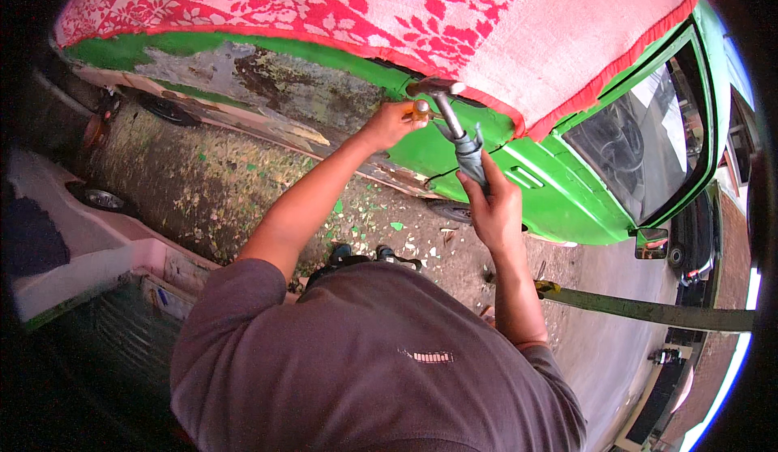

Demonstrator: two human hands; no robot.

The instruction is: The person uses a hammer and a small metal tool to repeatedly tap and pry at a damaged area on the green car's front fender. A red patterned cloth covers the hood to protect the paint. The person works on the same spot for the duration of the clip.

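My left hand (pixel 387 128) is closed round a short amber-handled tool (pixel 421 113) with a metal cap on its end, held against the green car's side; its blade is too small to make out, so it may be a chisel or a screwdriver. My right hand (pixel 496 213) grips a hammer (pixel 448 120) by its grey-wrapped handle. The hammer's steel head is just above the amber handle; I cannot tell whether they touch. Around them is the car's green side panel (pixel 442 160), with scraped, rusty bare metal (pixel 300 83) to the left.
A red and white floral cloth (pixel 389 2) covers the car's upper part. The front door (pixel 559 185) with its window and side mirror (pixel 651 243) lies to the right. Paint flakes litter the ground (pixel 235 185). A long bar (pixel 648 309) stretches across the right; a pale vehicle (pixel 81 241) stands left.
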